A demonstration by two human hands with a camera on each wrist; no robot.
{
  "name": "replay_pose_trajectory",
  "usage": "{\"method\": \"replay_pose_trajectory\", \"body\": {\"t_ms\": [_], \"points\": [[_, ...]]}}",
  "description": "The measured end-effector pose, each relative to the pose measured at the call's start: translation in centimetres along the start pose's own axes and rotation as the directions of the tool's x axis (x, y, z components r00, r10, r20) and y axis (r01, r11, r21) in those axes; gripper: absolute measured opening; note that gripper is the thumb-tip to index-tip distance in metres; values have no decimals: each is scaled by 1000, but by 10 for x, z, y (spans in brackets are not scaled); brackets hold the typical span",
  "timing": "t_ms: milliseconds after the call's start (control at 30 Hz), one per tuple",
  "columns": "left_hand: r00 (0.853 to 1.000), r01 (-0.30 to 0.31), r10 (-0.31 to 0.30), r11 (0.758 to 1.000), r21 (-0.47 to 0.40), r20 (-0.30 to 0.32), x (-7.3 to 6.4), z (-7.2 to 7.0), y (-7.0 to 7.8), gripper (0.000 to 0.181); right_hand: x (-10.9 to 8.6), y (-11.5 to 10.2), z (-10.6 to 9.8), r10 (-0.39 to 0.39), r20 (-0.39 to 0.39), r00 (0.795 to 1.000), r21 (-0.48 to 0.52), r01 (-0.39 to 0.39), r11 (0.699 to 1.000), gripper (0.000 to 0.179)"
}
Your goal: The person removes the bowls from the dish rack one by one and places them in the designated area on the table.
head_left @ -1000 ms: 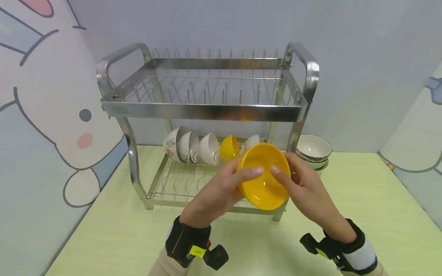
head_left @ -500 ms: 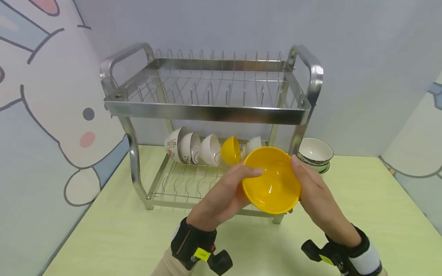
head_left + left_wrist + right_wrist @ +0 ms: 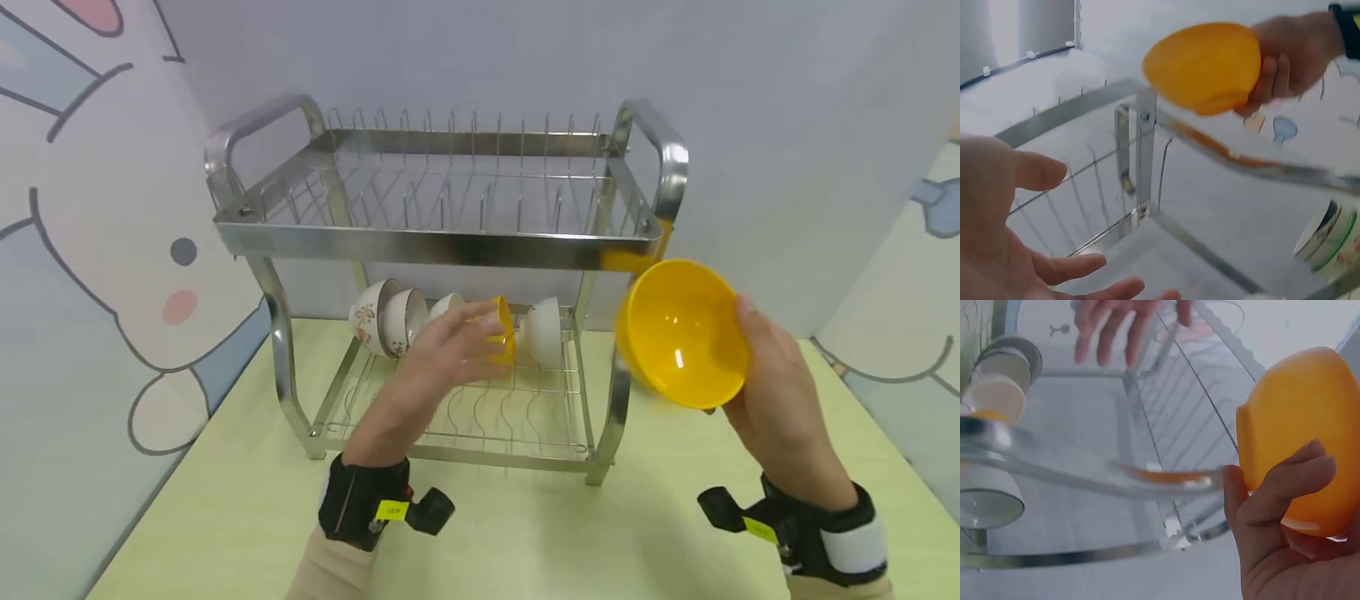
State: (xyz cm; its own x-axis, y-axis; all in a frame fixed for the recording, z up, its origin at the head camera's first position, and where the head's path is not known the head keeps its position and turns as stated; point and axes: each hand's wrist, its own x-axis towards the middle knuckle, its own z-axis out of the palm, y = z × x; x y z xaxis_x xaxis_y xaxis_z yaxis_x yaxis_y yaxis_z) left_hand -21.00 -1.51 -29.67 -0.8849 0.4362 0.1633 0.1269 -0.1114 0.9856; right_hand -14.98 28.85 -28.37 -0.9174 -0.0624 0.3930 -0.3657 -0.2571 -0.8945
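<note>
A yellow bowl is in my right hand, which grips it by its right side, off the table and beside the rack's right upright. In the right wrist view, fingers curl against the outside of the bowl. My left hand holds nothing; its fingers are extended in front of the dish rack's lower tier, blurred by motion. Behind that hand, a second yellow bowl and a white bowl are partly covered. Another white bowl stands on edge to their right.
Two floral bowls lean at the lower tier's left end. The rack's upper tier has upright wire dividers. A stack of bowls shows beyond the rack in the left wrist view. Pale green tabletop lies in front.
My left hand has let go of the yellow bowl and moved left toward the lower tier. My right hand has carried the bowl right and up, now hiding the stacked bowls in the head view.
</note>
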Motion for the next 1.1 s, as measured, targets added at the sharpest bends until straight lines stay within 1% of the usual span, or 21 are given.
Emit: {"method": "replay_pose_trajectory", "body": {"t_ms": [67, 133, 167, 233, 300, 367, 433, 533, 633, 667, 700, 733, 767, 800, 833, 867, 900, 1000, 1033, 1067, 1100], "points": [[994, 13, -2, 995, 96, -112, 7, -18, -6, 42, 1, -6, -15, -15, -63, 998, 38, 18, 999, 48], [976, 43, -7, 986, 164, -217, 15, -33, -12, 41, 4, -9, -29, -28, -114, 993, 89, 38, 995, 47], [966, 65, -14, 979, 192, -257, 18, -41, -15, 42, 6, -10, -36, -31, -132, 991, 101, 45, 994, 48], [951, 93, -16, 968, 234, -310, 26, -53, -21, 44, 12, -8, -50, -33, -158, 987, 154, 58, 986, 48], [936, 112, -7, 954, 278, -352, 33, -65, -27, 47, 19, -3, -62, -35, -171, 985, 155, 62, 986, 48], [921, 121, 20, 934, 335, -389, 38, -76, -33, 49, 28, 7, -74, -24, -192, 981, 115, 47, 992, 48], [901, 132, 57, 907, 399, -429, 44, -86, -38, 52, 36, 18, -86, -3, -233, 973, 50, 15, 999, 46], [852, 176, 108, 863, 474, -512, 53, -98, -46, 57, 46, 38, -103, 58, -301, 952, -82, -87, 993, 47], [807, 232, 149, 809, 540, -571, 62, -110, -56, 63, 53, 54, -118, 137, -343, 929, -199, -214, 956, 58], [794, 254, 153, 795, 551, -588, 65, -115, -59, 65, 55, 59, -122, 164, -347, 924, -230, -253, 940, 61], [783, 283, 155, 773, 568, -602, 68, -120, -63, 70, 58, 63, -125, 186, -349, 918, -255, -284, 924, 64], [775, 312, 152, 752, 581, -613, 70, -124, -66, 73, 60, 66, -128, 202, -354, 913, -282, -311, 908, 66], [772, 338, 141, 735, 588, -620, 73, -129, -68, 78, 62, 70, -131, 214, -358, 909, -311, -331, 891, 68], [768, 366, 121, 722, 587, -629, 75, -134, -71, 83, 65, 73, -133, 218, -364, 905, -345, -349, 871, 67], [768, 390, 93, 717, 578, -634, 77, -139, -73, 87, 67, 76, -135, 215, -373, 902, -393, -364, 845, 66], [769, 411, 53, 723, 556, -637, 78, -144, -76, 92, 69, 79, -136, 210, -382, 900, -439, -376, 816, 65], [774, 417, 8, 746, 520, -633, 79, -149, -78, 96, 71, 82, -138, 204, -391, 897, -484, -389, 784, 64], [786, 408, -133, 845, 346, -603, 82, -161, -84, 100, 75, 89, -139, 189, -416, 890, -586, -421, 692, 60], [788, 399, -171, 873, 279, -592, 82, -164, -86, 101, 76, 90, -139, 188, -419, 889, -606, -427, 671, 59], [788, 387, -197, 896, 220, -583, 83, -167, -88, 99, 76, 92, -139, 193, -418, 888, -615, -433, 659, 59], [792, 372, -213, 911, 176, -571, 84, -170, -90, 98, 76, 93, -139, 201, -418, 886, -622, -440, 647, 59]]}}
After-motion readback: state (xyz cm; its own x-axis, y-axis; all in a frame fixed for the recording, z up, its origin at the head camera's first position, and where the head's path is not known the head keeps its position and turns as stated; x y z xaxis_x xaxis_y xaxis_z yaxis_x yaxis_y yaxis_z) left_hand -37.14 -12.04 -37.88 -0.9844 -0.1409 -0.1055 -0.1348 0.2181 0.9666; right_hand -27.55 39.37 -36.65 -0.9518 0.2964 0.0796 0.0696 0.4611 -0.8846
